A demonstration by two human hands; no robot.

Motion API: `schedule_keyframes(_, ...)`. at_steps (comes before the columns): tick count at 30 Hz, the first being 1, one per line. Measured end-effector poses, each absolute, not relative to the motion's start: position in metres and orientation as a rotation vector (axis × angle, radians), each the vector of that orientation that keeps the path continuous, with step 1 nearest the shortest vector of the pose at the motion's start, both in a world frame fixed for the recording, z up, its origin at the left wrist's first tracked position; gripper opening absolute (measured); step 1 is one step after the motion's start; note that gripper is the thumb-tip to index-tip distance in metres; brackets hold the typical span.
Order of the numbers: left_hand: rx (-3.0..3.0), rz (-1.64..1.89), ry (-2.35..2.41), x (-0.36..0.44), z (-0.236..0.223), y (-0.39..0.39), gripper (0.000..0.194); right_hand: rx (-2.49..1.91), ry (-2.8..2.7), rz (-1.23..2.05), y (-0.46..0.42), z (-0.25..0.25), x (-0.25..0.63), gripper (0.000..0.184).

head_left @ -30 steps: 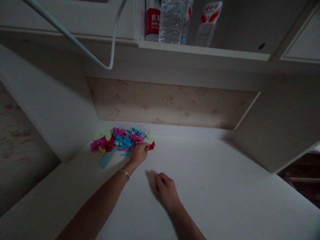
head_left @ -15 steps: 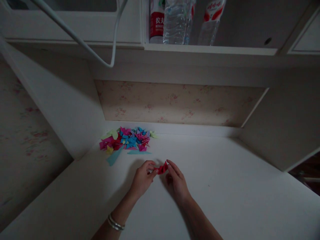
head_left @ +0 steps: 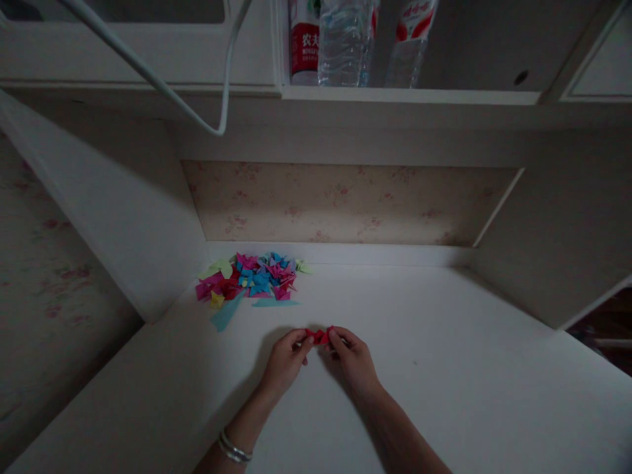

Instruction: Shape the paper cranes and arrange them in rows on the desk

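A small piece of folded red paper is held just above the white desk, stretched between my two hands. My left hand pinches its left end between thumb and fingers. At the other end, my right hand grips the paper, thumb on the near side. The fingertips hide both ends, and the exact folded shape is too small to make out. Beyond my left hand lies a heap of colourful folded papers in pink, blue, red, yellow and green.
Two flat teal paper pieces lie at the heap's near edge. The white desk meets a side panel on each side. Overhead, a shelf holds several plastic bottles, and a white cable hangs down at the left.
My right hand has closed on the red paper's right end, where its fingers were straighter before. The paper now lies more level between both hands. The view has shifted slightly.
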State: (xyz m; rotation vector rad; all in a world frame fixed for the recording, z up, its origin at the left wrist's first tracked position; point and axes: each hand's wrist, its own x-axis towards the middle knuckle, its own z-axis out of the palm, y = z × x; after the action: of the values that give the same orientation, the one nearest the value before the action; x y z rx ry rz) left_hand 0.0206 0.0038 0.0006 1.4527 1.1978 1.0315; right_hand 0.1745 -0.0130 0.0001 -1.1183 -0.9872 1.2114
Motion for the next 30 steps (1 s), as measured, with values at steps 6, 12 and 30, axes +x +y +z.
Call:
schedule_keyframes(6,1.502,1.035,1.229,0.0192,-0.0025,0.0040,0.037,-1.122,-1.016,1.186,-0.0132,-0.0014,0.1768,0.039)
schedule_keyframes(12,1.537,1.038,1.244,0.0184,-0.0028,0.0052,0.039,-1.089,-1.019,1.233,-0.0155,-0.0015,0.1761,0.039)
schedule_keyframes(30,1.389,1.105,1.253,0.0199,-0.0057,0.0057,0.040,-1.121,-1.007,1.230,-0.0158,-0.0003,0.1746,0.041)
